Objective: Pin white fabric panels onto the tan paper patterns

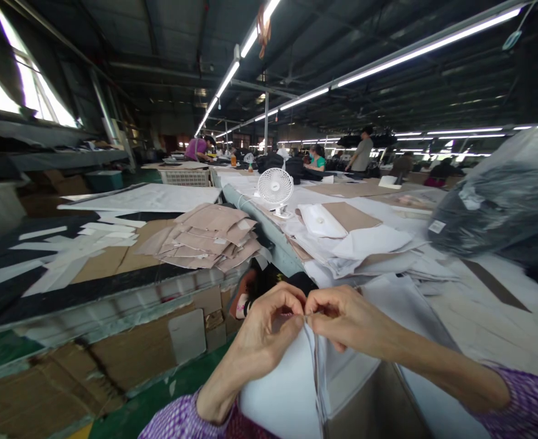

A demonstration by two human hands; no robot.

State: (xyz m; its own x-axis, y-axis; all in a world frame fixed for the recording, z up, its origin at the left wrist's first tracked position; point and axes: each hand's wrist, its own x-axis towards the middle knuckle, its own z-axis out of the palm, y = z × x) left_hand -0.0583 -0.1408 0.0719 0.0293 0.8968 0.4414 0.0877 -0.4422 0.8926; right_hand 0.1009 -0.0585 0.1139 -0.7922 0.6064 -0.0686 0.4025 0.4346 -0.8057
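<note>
Both hands meet at the upper edge of white and brown fabric panels (280, 387) that hang down in front of me. My left hand (269, 326) is closed in a pinch on the top edge of the white panel. Right beside it, my right hand (348, 320) pinches the same edge, thumb and forefinger together, where the layers meet. A dark seam line runs downward from between the fingertips. Whatever finer detail sits under the fingertips is hidden.
A stack of brown fabric pieces (209, 238) lies to the left, near white strips (77, 250). Ahead stand a small white fan (275, 188) and layered white panels (373, 244). At right is a plastic-wrapped dark bundle (501, 195). Several people work farther back.
</note>
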